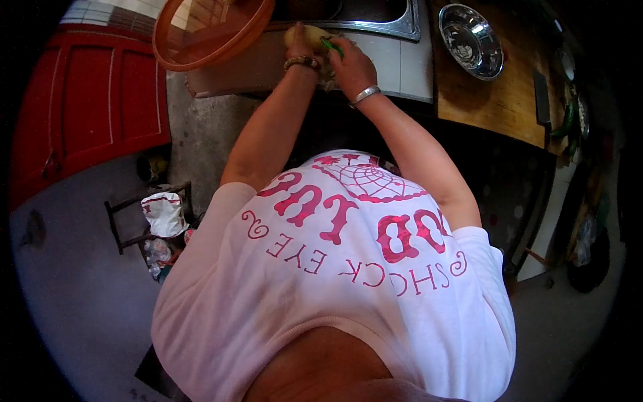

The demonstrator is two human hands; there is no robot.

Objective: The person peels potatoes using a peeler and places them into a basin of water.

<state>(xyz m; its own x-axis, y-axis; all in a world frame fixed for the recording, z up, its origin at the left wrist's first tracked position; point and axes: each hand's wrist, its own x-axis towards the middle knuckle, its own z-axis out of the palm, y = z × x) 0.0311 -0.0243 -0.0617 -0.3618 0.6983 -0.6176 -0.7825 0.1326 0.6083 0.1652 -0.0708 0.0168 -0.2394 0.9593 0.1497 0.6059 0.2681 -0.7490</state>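
Okay, left hand [301, 47] grips yellow vegetable [315, 35], right hand [355, 69] clasps green tool [327, 44] beside it, near sink [413, 28] with dark interior. Orange basin [191, 65] nearby, contents unclear; steel bowl [471, 44] on wooden bench [479, 104], shiny inside showing.

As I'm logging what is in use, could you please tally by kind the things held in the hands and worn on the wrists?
Pale-yellow rounded item, left hand: 1
Green tool, right hand: 1
Beaded bracelet: 1
Silver-coloured band: 1
Total: 4
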